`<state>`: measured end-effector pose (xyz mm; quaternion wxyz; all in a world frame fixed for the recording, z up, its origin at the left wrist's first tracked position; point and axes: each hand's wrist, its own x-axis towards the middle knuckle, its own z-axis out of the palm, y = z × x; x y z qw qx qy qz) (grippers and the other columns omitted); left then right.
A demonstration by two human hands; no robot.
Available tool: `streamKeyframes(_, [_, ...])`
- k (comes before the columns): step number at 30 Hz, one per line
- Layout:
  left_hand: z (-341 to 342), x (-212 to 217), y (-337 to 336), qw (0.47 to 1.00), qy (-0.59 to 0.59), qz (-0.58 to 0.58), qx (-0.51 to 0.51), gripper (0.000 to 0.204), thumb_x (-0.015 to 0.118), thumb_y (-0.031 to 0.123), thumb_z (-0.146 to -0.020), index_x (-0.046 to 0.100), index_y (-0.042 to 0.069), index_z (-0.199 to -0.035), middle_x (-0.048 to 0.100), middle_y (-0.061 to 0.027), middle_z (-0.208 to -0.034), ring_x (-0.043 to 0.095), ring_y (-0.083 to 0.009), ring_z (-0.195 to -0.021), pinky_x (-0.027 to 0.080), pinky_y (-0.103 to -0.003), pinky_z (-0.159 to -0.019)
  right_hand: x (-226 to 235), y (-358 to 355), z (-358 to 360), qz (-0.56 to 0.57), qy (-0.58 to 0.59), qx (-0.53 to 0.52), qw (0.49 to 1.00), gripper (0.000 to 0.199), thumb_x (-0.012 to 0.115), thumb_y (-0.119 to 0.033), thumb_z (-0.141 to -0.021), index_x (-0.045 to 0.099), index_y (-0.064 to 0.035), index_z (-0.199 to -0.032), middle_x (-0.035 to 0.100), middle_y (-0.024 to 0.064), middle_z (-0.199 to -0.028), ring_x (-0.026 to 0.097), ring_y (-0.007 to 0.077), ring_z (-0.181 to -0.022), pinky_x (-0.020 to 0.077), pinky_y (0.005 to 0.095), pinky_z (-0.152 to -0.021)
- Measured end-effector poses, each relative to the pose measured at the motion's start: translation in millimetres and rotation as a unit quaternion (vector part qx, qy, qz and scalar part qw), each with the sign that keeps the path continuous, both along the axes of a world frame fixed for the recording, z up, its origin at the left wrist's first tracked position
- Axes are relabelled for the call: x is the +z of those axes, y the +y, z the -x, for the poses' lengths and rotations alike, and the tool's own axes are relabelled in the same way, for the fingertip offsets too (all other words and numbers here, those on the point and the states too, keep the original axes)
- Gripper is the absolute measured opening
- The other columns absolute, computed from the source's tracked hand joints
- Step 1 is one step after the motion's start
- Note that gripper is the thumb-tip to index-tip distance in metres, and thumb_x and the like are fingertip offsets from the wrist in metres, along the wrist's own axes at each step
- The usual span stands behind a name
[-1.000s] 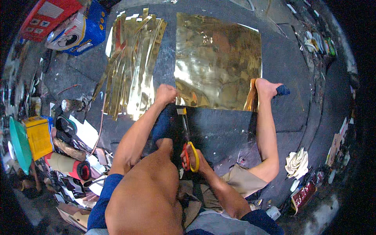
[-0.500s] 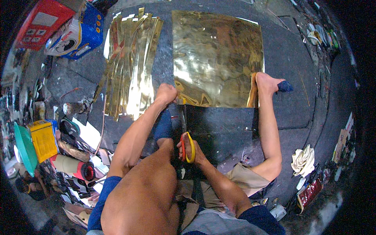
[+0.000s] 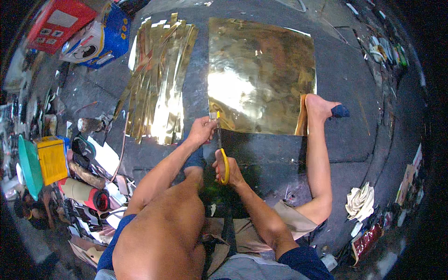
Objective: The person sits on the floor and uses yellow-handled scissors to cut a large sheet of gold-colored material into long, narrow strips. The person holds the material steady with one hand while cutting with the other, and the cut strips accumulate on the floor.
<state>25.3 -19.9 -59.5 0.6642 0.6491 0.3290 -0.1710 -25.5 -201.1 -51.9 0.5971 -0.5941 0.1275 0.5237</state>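
Head view: a person sits on a dark grey, scuffed floor (image 3: 357,140) flecked with small pale scraps; it shows shallow seams, and clutter is heaped along both sides of the workplace. One rectangular mirror-gold sheet (image 3: 266,70) lies flat ahead of the person, its lower left corner near the hands, a bright glare on its left half. One loose pile of gold strips (image 3: 150,93) lies to its left, the strips overlapping too much to be counted. Two hands are seen: the left hand (image 3: 201,130) has its fingers bent inward at that corner, though whether they pinch the sheet's edge cannot be told; the right hand (image 3: 231,172) is wrapped about the yellow handle of one pair of scissors (image 3: 226,161), whose blades point away from the body, tips beside the left fingers. One bare right foot (image 3: 318,105), partly covered by a navy band, stands at the sheet's lower right edge. Two cartons occupy the upper left, a red carton (image 3: 60,25) and a blue carton (image 3: 112,35). One yellow box (image 3: 52,161) stands at left beside one teal disc (image 3: 29,168). One crumpled cream cloth (image 3: 360,203) lies at right, near one dark red packet (image 3: 367,242).
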Motion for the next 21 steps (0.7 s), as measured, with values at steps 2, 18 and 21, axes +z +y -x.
streamKeyframes(2, [8,-11,0,1.0,-0.026,-0.001,0.017,0.027,0.056,0.025,-0.094,0.053,0.009,-0.073,0.048,0.0021,-0.057,0.046,-0.0085,-0.043,0.036,-0.024,-0.038,-3,3,3,0.003,0.002,0.013,1.0,0.064,0.05,-0.064,-0.086,0.059,-0.0014,-0.079,0.052,0.003,-0.055,0.056,0.0164,-0.043,0.0469,0.0299,-0.04])
streamKeyframes(18, [21,-39,-2,0.993,-0.097,0.018,0.062,0.021,0.059,0.023,-0.094,0.066,0.004,-0.087,0.052,0.0043,-0.062,0.043,-0.0045,-0.052,0.034,-0.025,-0.045,15,19,-8,0.09,-0.058,0.075,0.991,0.088,0.038,-0.084,-0.075,0.053,0.0018,-0.07,0.045,0.0036,-0.051,0.051,0.0158,-0.04,0.0438,0.0301,-0.038])
streamKeyframes(21, [17,-22,-3,0.992,-0.12,-0.043,0.027,0.022,0.06,0.022,-0.094,0.066,0.002,-0.089,0.056,0.0043,-0.066,0.044,-0.004,-0.059,0.035,-0.024,-0.05,-1,18,-13,0.021,-0.044,0.019,0.999,0.087,0.037,-0.085,-0.074,0.052,0.0005,-0.069,0.043,0.003,-0.051,0.051,0.0157,-0.039,0.0433,0.0298,-0.037])
